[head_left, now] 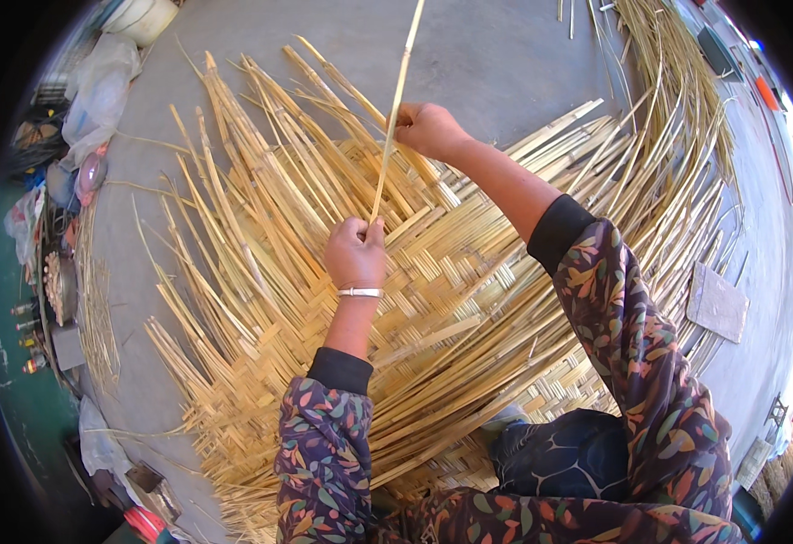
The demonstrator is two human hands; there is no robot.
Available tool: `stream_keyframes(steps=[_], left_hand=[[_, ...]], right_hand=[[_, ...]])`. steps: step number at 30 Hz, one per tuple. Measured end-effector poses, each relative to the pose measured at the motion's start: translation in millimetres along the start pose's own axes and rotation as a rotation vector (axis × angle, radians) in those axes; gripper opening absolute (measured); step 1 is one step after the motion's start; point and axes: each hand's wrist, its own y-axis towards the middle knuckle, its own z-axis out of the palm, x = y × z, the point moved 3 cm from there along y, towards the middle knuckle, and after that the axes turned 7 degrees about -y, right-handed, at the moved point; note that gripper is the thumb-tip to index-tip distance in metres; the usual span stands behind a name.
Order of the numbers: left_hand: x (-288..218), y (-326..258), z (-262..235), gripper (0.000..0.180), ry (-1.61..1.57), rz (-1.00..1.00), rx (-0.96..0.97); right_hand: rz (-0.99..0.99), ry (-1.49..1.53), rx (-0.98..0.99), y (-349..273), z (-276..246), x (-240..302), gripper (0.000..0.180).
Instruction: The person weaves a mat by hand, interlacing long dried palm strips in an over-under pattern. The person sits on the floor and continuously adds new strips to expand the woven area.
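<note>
Between my hands a long, pale reed strip (399,86) stands up at a slant, its upper end running out of the top of the picture. My left hand (357,257) pinches its lower end above the weave. Higher up and to the right, my right hand (428,131) is closed at the same strip, its fingertips partly hidden. Under both hands spreads a half-woven reed mat (424,281) with a diagonal pattern. Loose strip ends (233,136) fan out from its far and left sides. Many more loose strips (505,363) lie across the mat on the near right.
A large bundle of thin reeds (668,82) lies on the grey floor (261,27) at the far right. A flat square slab (717,303) rests at the right. Along the left are plastic bags (102,86), a white bucket (141,18) and assorted clutter. My knee (564,453) is on the mat's near side.
</note>
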Motion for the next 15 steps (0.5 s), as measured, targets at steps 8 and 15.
stream_keyframes(steps=[8, 15], left_hand=[[11.2, 0.7, -0.7, 0.031, -0.098, -0.112, -0.053], [10.4, -3.5, -6.8, 0.031, -0.231, -0.213, -0.011]], right_hand=[[-0.09, -0.44, 0.066, 25.0, 9.5, 36.0, 0.034], [0.113, -0.598, 0.253, 46.8, 21.7, 31.9, 0.043]])
